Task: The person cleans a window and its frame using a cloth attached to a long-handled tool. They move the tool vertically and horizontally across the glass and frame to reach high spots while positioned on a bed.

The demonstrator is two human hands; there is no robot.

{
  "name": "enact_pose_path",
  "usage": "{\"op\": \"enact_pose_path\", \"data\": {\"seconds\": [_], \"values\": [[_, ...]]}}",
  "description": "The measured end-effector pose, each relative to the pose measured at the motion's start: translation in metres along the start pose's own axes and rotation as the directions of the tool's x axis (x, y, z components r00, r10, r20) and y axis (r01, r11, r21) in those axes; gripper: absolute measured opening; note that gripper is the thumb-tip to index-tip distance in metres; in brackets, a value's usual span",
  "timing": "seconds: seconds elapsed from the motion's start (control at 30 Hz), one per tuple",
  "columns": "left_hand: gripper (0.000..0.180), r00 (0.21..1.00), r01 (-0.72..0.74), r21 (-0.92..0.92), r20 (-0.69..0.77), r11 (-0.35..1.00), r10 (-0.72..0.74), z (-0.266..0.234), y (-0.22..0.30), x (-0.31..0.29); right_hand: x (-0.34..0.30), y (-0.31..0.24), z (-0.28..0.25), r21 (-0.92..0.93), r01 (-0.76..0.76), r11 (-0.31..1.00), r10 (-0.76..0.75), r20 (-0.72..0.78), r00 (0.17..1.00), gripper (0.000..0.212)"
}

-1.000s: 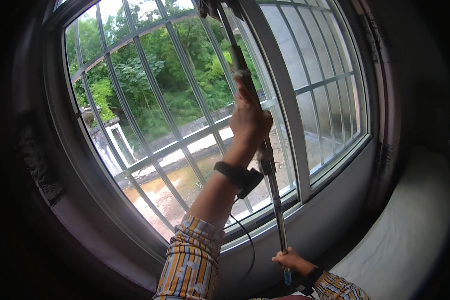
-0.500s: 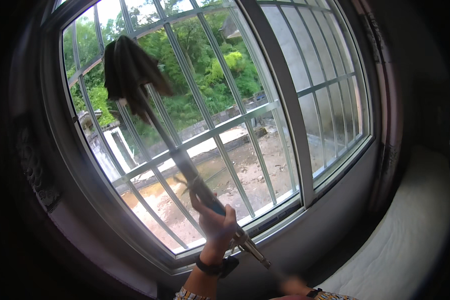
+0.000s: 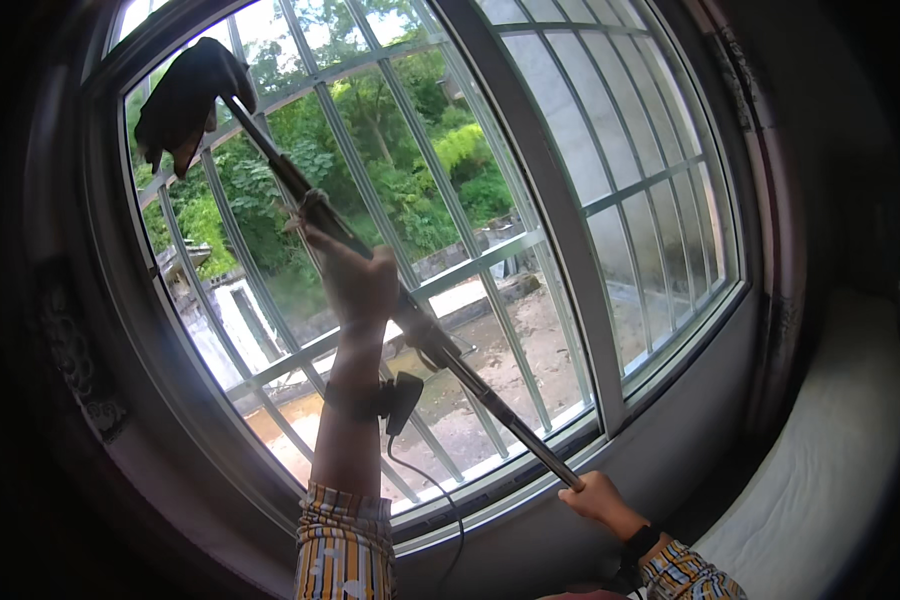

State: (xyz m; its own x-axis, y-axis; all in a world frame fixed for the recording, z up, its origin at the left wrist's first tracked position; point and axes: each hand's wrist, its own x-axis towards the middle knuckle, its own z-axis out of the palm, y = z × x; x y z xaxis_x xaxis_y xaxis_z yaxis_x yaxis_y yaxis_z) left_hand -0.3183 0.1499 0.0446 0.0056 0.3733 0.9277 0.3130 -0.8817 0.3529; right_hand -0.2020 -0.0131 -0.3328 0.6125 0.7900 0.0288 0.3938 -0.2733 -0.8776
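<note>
A long metal pole [image 3: 487, 398] runs slantwise in front of the barred window [image 3: 562, 200], from lower right to upper left. Draped over its far end is a dark cloth [image 3: 192, 92], up by the window's top left corner; whether it touches the glass or bars I cannot tell. Around the thicker upper part of the pole, my left hand [image 3: 358, 282] is closed, just below some tied string [image 3: 308, 208]. My right hand [image 3: 600, 502] grips the near end, low by the sill.
Metal bars cross the window, with trees and muddy ground beyond. A thick frame post [image 3: 560, 170] divides the two panes. From the band on my left wrist hangs a black cable [image 3: 440, 482]. A white padded surface [image 3: 805, 470] lies at the lower right.
The pole has gone up and to the left, carrying the cloth towards the top left corner. My left hand rose with it, and my right hand has come up into fuller view.
</note>
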Motion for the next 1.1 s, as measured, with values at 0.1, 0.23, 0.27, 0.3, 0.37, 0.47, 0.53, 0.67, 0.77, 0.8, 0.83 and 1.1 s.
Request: {"op": "enact_pose_path", "data": {"seconds": [0.1,0.23,0.27,0.3,0.37,0.47,0.53,0.67,0.77,0.8,0.83,1.1], "values": [[0.092,0.985,-0.038,0.056,0.17,0.998,0.028,0.03,0.036,0.019,0.008,0.009,0.003,0.137,0.033,0.99,-0.032,-0.008,0.999,0.035],[0.099,0.947,-0.212,0.081,0.265,0.974,0.184,0.063,0.065,0.023,0.004,0.008,0.012,0.285,0.016,0.958,-0.018,0.004,1.0,0.035],[0.099,0.94,-0.224,0.075,0.278,0.972,0.196,0.069,0.072,0.021,-0.001,0.003,0.009,0.304,0.004,0.953,-0.008,0.013,1.0,0.035],[0.099,0.928,-0.242,0.093,0.312,0.966,0.203,0.075,0.08,0.021,-0.005,0.002,0.007,0.324,-0.012,0.946,0.007,0.019,1.0,0.036],[0.099,0.917,-0.211,0.087,0.363,0.974,0.166,0.082,0.091,0.015,-0.013,0.003,0.009,0.368,-0.073,0.927,0.054,0.062,0.997,0.036],[0.101,0.888,-0.21,0.101,0.437,0.972,0.146,0.091,0.093,0.002,-0.028,0.013,0.018,0.39,-0.119,0.913,0.08,0.116,0.99,0.035],[0.102,0.878,-0.214,0.06,0.449,0.975,0.165,0.093,0.092,-0.013,-0.033,0.04,0.033,0.439,-0.17,0.882,0.101,0.176,0.979,0.033],[0.105,0.83,-0.189,-0.003,0.533,0.982,0.162,0.078,0.088,-0.058,-0.04,0.106,0.095,0.351,-0.014,0.936,-0.055,0.187,0.981,0.034],[0.104,0.837,-0.222,0.007,0.514,0.975,0.187,0.068,0.069,-0.062,-0.078,0.045,0.073,0.442,-0.353,0.824,0.16,0.417,0.895,0.034],[0.103,0.825,-0.226,0.023,0.536,0.974,0.179,0.066,0.08,-0.054,-0.07,0.046,0.075,0.472,-0.374,0.799,0.159,0.434,0.887,0.034],[0.103,0.819,-0.228,0.055,0.551,0.972,0.161,0.062,0.085,-0.042,-0.067,0.04,0.077,0.493,-0.391,0.777,0.148,0.461,0.875,0.034],[0.103,0.864,-0.238,0.151,0.485,0.96,0.137,0.017,0.081,0.033,-0.066,-0.05,0.063,0.456,-0.243,0.856,-0.018,0.497,0.868,0.035]]}}
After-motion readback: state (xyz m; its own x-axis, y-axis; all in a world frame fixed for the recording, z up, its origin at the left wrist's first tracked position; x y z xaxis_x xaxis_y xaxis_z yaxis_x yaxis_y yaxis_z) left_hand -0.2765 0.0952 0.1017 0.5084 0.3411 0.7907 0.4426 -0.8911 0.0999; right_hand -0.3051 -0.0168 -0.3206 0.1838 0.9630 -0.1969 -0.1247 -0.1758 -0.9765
